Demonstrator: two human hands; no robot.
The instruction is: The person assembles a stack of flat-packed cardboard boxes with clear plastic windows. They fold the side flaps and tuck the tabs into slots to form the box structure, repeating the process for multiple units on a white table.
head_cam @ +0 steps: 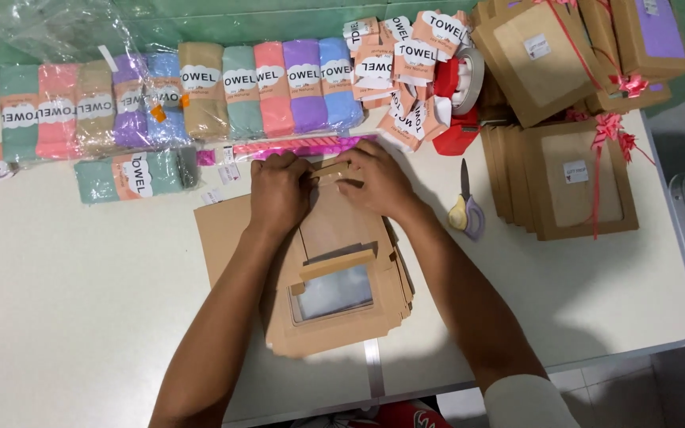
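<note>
We press our left hand (pixel 277 192) and right hand (pixel 377 182) closed on the kraft box flap (pixel 331 169). The scissors (pixel 466 208) lie just right of that flap; rolled towels (pixel 267 87) sit beyond it.

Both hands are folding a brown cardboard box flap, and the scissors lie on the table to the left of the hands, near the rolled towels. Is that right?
Not quite. The scissors lie to the right of the hands, between the right hand and the finished boxes, as the head view shows. The rest holds: the left hand and right hand both press on the brown box flap.

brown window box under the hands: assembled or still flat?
Partly folded. The brown cardboard window box lies mostly flat on a stack of blanks, while the left hand and right hand bend its far end flap.
</note>
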